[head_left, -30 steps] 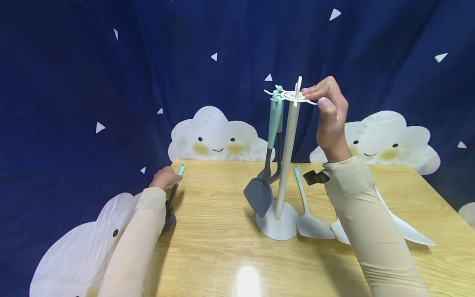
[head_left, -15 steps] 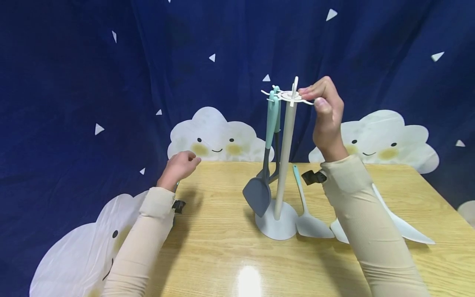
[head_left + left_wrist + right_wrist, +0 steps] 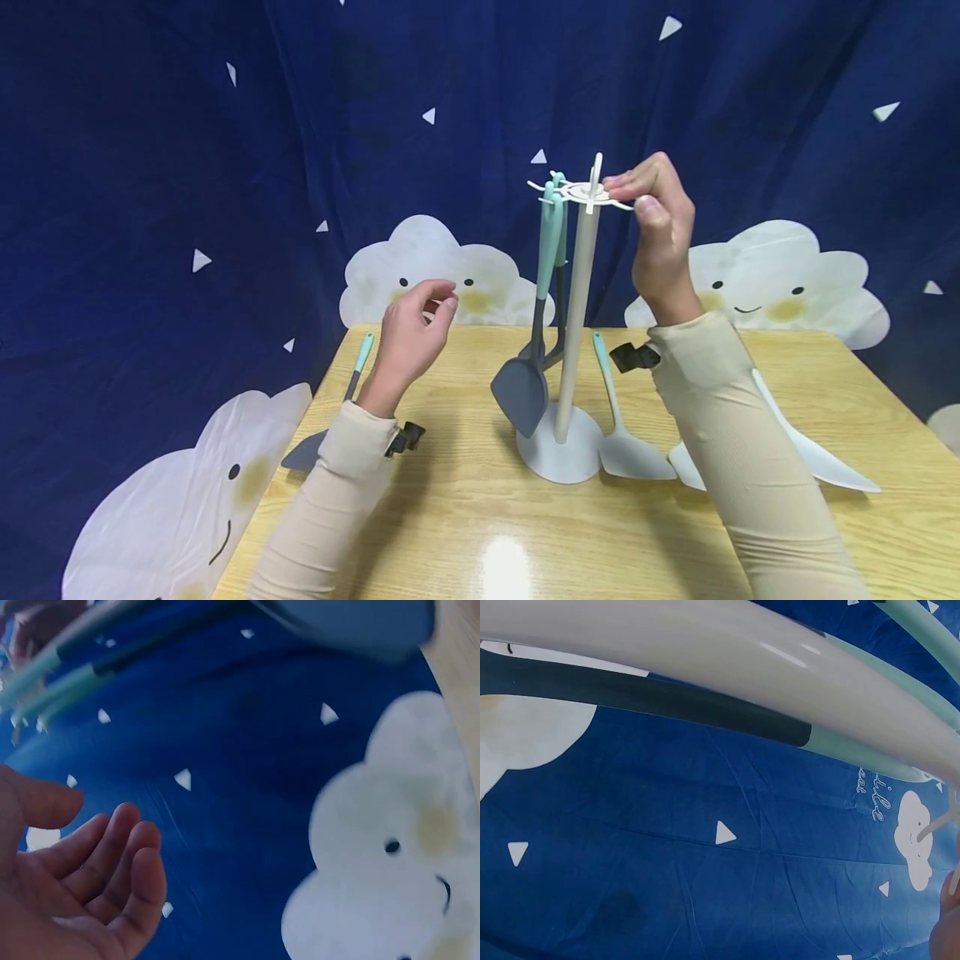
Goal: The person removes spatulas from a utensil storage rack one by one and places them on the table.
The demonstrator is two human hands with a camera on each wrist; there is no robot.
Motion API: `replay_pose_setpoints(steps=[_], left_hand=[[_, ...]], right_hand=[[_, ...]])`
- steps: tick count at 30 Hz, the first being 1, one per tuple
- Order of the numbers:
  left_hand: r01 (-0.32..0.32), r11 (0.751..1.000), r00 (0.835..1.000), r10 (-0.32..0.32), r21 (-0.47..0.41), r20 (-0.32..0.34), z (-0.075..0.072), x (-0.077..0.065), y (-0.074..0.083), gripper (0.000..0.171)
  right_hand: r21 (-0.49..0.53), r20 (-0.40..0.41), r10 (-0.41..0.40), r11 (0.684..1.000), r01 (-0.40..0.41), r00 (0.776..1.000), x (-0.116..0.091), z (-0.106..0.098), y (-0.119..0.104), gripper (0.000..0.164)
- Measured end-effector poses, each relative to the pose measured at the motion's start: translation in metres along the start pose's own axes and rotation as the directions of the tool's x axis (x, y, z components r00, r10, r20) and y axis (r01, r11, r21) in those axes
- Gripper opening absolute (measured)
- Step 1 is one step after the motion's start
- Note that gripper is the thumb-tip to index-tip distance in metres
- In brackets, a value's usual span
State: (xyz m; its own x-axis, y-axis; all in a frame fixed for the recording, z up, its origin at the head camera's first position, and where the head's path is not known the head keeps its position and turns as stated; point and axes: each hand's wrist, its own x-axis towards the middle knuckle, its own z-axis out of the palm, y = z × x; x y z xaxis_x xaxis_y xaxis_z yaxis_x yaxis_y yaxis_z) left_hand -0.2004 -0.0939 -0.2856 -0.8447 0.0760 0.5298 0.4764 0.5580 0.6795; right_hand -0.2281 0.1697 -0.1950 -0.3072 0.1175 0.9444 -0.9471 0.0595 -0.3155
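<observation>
My right hand (image 3: 663, 242) holds the hook ring (image 3: 581, 192) at the top of a pale utensil stand (image 3: 579, 317), thumb and fingertips at its edge. Two dark grey utensils with mint handles hang on the ring's left side; the nearer is a turner (image 3: 521, 396), and the one behind is partly hidden. My left hand (image 3: 412, 337) is raised left of the stand, fingers loosely bent, with nothing in it. Behind its forearm a dark grey spatula with a mint handle (image 3: 363, 354) lies on the table. The right wrist view shows the pole (image 3: 705, 649) close up.
Right of the stand's round base (image 3: 551, 467), a light grey turner (image 3: 633, 458) lies on the wooden table (image 3: 465, 517). More pale utensils lie beyond it, partly covered by my right forearm; one has a white blade (image 3: 832, 467). A blue curtain (image 3: 450, 67) hangs behind.
My left hand has let go of the dark spatula at the table's left edge and moved up and right towards the stand. My right hand keeps its hold on the ring.
</observation>
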Motion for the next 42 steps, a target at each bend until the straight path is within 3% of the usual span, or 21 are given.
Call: replay_pose_setpoints(steps=[7, 13, 19, 28, 34, 42], left_hand=[[-0.082, 0.991, 0.997, 0.08, -0.103, -0.017, 0.016, -0.004, 0.03, 0.03], [-0.14, 0.985, 0.99, 0.141, -0.101, 0.002, 0.032, -0.004, 0.047, 0.031], [-0.198, 0.973, 0.98, 0.197, -0.114, -0.021, 0.047, -0.005, 0.058, 0.03], [-0.191, 0.976, 0.981, 0.194, -0.101, 0.019, 0.063, -0.007, 0.065, 0.023], [-0.213, 0.975, 0.977, 0.214, -0.065, 0.011, 0.07, -0.007, 0.066, 0.014], [-0.234, 0.97, 0.972, 0.233, -0.072, -0.018, 0.077, -0.013, 0.061, 0.014]], right_hand=[[0.008, -0.008, -0.003, 1.0, 0.003, 1.0, 0.002, 0.001, 0.0, 0.039], [-0.008, -0.014, 0.003, 1.0, -0.003, 1.0, 0.001, 0.0, 0.0, 0.038], [-0.007, -0.014, 0.001, 1.0, -0.002, 1.0, 0.001, -0.001, 0.002, 0.039], [0.012, -0.016, -0.003, 1.0, 0.003, 1.0, 0.0, -0.001, 0.001, 0.037], [0.008, -0.022, -0.007, 1.0, 0.007, 1.0, 0.001, 0.0, 0.0, 0.037], [-0.002, -0.013, -0.01, 1.0, 0.01, 1.0, 0.0, 0.001, 0.0, 0.039]])
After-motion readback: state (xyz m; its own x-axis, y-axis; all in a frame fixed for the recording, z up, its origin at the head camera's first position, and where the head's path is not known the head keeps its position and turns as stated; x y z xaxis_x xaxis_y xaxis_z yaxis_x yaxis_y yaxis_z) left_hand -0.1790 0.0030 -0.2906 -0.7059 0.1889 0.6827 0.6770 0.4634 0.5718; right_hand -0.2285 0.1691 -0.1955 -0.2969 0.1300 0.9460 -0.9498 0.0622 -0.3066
